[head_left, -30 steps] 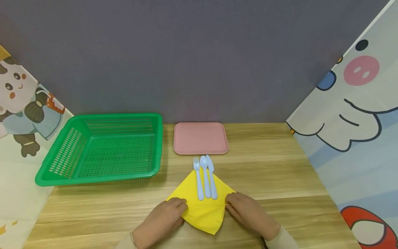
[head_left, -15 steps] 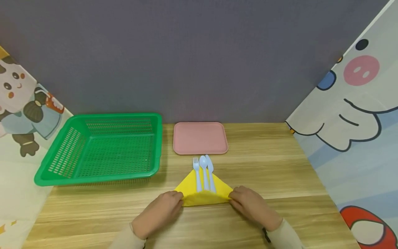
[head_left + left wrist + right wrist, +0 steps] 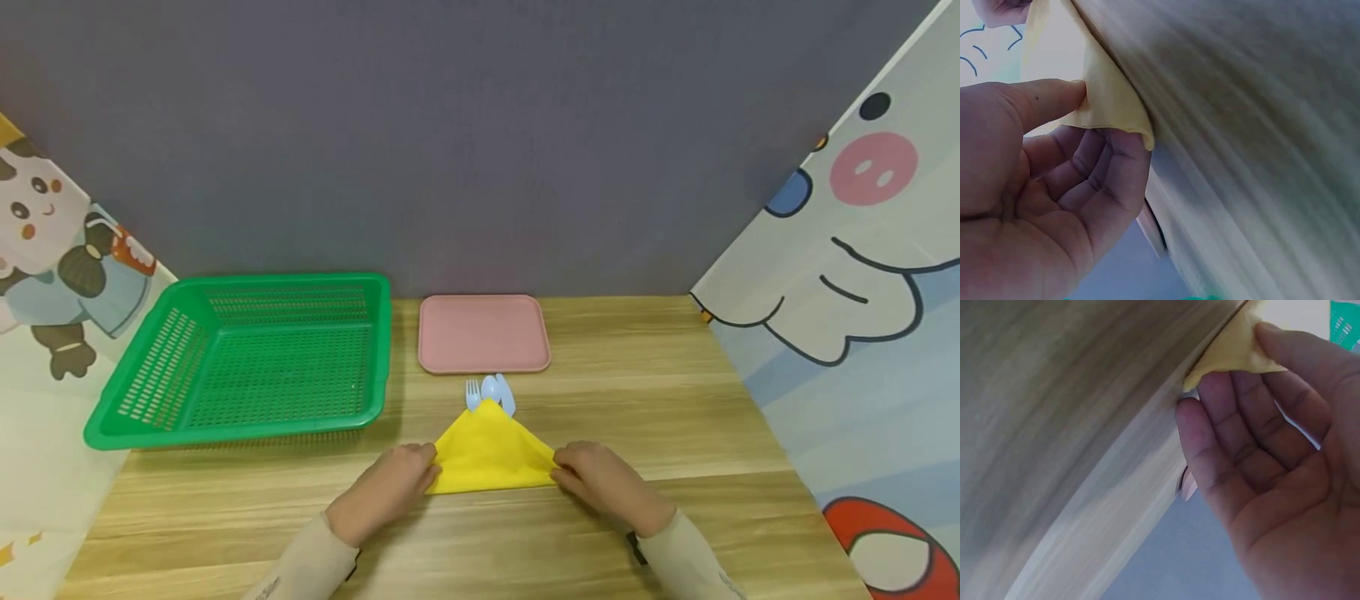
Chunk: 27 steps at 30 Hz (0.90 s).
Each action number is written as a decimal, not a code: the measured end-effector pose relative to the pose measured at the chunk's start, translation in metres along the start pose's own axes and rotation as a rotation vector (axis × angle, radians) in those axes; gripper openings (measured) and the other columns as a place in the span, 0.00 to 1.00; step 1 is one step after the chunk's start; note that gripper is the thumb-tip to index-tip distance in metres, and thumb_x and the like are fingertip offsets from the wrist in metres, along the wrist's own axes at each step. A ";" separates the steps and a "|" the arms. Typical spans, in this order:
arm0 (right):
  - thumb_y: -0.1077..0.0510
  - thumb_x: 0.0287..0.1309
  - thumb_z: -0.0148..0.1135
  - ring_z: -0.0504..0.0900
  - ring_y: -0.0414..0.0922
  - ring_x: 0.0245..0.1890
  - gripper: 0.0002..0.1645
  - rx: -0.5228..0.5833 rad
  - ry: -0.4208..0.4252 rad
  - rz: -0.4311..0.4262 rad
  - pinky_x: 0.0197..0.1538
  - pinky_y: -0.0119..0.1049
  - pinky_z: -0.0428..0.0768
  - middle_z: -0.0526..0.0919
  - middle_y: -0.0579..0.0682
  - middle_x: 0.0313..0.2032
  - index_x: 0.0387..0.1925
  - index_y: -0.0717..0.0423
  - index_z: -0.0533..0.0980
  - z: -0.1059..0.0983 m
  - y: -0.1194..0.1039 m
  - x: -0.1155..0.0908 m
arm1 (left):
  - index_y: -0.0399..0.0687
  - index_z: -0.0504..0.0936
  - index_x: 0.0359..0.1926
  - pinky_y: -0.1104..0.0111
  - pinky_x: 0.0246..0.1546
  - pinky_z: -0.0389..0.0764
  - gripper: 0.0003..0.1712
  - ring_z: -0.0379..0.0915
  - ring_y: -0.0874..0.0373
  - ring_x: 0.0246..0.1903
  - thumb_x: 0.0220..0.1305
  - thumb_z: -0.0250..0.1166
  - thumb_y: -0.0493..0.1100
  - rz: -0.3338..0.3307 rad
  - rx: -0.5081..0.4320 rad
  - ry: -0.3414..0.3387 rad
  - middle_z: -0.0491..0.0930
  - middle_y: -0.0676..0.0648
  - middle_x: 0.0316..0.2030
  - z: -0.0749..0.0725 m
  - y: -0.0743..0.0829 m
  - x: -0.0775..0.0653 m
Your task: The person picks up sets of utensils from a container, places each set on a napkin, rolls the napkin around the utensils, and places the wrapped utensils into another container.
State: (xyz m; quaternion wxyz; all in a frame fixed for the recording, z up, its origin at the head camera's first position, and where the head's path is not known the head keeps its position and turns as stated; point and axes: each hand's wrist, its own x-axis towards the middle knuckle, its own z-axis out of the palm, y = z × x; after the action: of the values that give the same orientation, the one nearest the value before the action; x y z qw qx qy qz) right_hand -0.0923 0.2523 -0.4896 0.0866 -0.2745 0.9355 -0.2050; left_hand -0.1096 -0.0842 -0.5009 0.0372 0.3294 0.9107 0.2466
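A yellow cloth napkin (image 3: 491,450), folded into a triangle, lies between my hands with its tip pointing away from me. My left hand (image 3: 392,487) pinches its left corner between thumb and fingers, as the left wrist view also shows. At the right corner, my right hand (image 3: 606,483) pinches the cloth the same way. Beyond the tip stick out the heads of a light blue fork (image 3: 472,394), a spoon (image 3: 491,388) and a knife (image 3: 506,395). Their handles are hidden under the fold.
Behind the cutlery lies a pink rectangular tray (image 3: 483,333). A green perforated basket (image 3: 277,375) stands to the left. A grey panel (image 3: 480,150) closes off the back of the wooden table (image 3: 637,375), and cartoon-printed panels flank both sides.
The napkin's near corner has been lifted and folded away from me over the cutlery handles, covering them. Both hands have moved slightly forward with the cloth. Basket and tray stay in place.
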 end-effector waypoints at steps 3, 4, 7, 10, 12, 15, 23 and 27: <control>0.58 0.65 0.66 0.60 0.32 0.20 0.19 0.013 -0.013 0.021 0.24 0.28 0.66 0.62 0.36 0.19 0.22 0.46 0.66 -0.001 0.000 0.002 | 0.48 0.71 0.26 0.71 0.19 0.69 0.15 0.60 0.64 0.19 0.68 0.65 0.38 -0.011 -0.008 -0.013 0.66 0.56 0.19 0.001 -0.002 0.002; 0.58 0.65 0.66 0.59 0.32 0.20 0.20 0.015 -0.015 0.029 0.24 0.28 0.65 0.61 0.37 0.19 0.22 0.46 0.66 -0.002 0.000 0.003 | 0.48 0.71 0.26 0.71 0.19 0.69 0.14 0.60 0.64 0.19 0.68 0.65 0.38 -0.014 -0.011 -0.014 0.66 0.56 0.19 0.001 -0.003 0.002; 0.58 0.64 0.67 0.58 0.33 0.20 0.20 0.017 -0.021 0.061 0.24 0.29 0.64 0.59 0.38 0.18 0.22 0.47 0.65 -0.003 -0.002 0.005 | 0.47 0.72 0.25 0.71 0.19 0.69 0.14 0.60 0.64 0.19 0.67 0.66 0.37 -0.022 -0.025 -0.018 0.66 0.56 0.19 0.002 -0.004 0.004; 0.58 0.63 0.68 0.59 0.34 0.19 0.21 0.004 -0.029 0.090 0.23 0.29 0.64 0.60 0.38 0.18 0.22 0.48 0.65 -0.003 -0.004 0.006 | 0.47 0.72 0.26 0.71 0.19 0.68 0.14 0.60 0.64 0.19 0.66 0.67 0.37 -0.040 -0.043 -0.024 0.66 0.56 0.19 0.002 -0.004 0.005; 0.58 0.62 0.69 0.59 0.34 0.19 0.21 -0.010 -0.033 0.103 0.23 0.30 0.64 0.61 0.39 0.18 0.21 0.48 0.65 -0.003 -0.004 0.006 | 0.47 0.72 0.26 0.70 0.19 0.68 0.14 0.61 0.64 0.20 0.66 0.68 0.37 -0.057 -0.049 -0.026 0.66 0.56 0.19 0.003 -0.004 0.006; 0.58 0.61 0.70 0.61 0.35 0.19 0.21 -0.043 -0.029 0.116 0.23 0.30 0.65 0.62 0.39 0.18 0.22 0.48 0.65 -0.002 -0.005 0.006 | 0.45 0.72 0.27 0.70 0.19 0.69 0.13 0.63 0.63 0.20 0.64 0.69 0.38 -0.077 -0.050 -0.016 0.67 0.54 0.20 0.005 -0.004 0.006; 0.53 0.49 0.79 0.69 0.42 0.29 0.22 -0.266 0.099 0.110 0.31 0.37 0.74 0.69 0.43 0.28 0.35 0.54 0.73 0.004 -0.013 0.005 | 0.36 0.75 0.41 0.64 0.23 0.78 0.21 0.70 0.53 0.27 0.58 0.75 0.44 -0.062 0.250 0.081 0.71 0.44 0.30 0.009 0.003 0.004; 0.56 0.45 0.81 0.72 0.44 0.33 0.27 -0.331 0.157 0.066 0.34 0.40 0.78 0.73 0.48 0.32 0.43 0.57 0.74 0.006 -0.019 0.007 | 0.36 0.74 0.43 0.68 0.21 0.76 0.17 0.67 0.52 0.28 0.57 0.72 0.32 0.040 0.387 0.145 0.67 0.44 0.30 0.013 0.010 0.004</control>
State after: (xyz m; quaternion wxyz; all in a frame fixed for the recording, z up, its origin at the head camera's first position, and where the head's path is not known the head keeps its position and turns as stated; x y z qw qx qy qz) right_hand -0.0876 0.2319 -0.4877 -0.0263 -0.2376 0.9688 -0.0660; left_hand -0.1043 -0.0697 -0.5069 -0.0973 0.3296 0.9347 0.0910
